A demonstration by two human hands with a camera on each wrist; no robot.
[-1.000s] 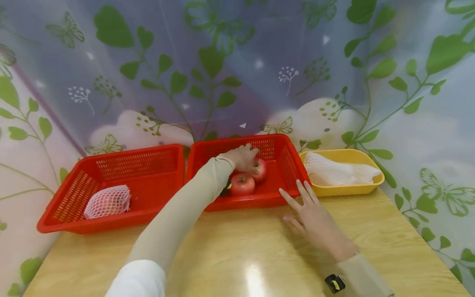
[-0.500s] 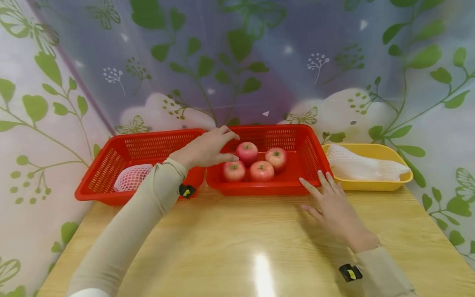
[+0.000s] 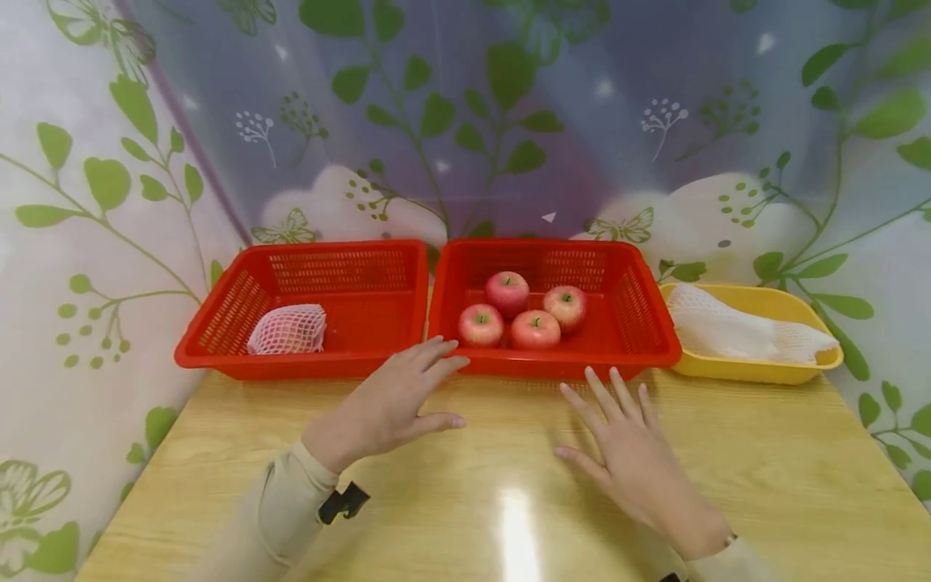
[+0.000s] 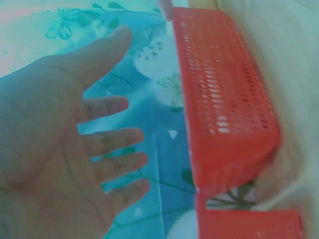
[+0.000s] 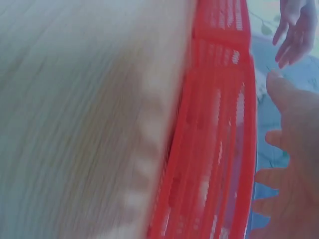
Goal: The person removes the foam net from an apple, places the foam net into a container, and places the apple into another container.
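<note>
Four would exceed a small count, so several red apples (image 3: 536,330) lie grouped in the middle red basket (image 3: 618,358). My left hand (image 3: 389,402) hovers above the table just in front of the gap between the two red baskets, fingers spread and holding nothing. In the left wrist view its palm and extended fingers (image 4: 115,143) show bare. My right hand (image 3: 629,453) is over the table before the middle basket's front rim, fingers straight and apart, nothing held. One fruit in a white foam net (image 3: 288,329) sits in the left red basket (image 3: 371,323).
At the right stands a yellow basket (image 3: 771,370) with white foam nets (image 3: 735,323) in it. All the containers line the back of the wooden table (image 3: 451,501), against a patterned curtain (image 3: 538,162).
My left hand has left the apples in the middle basket and drawn back to the front of the table. My right hand has come off the basket rim. The view has shifted left.
</note>
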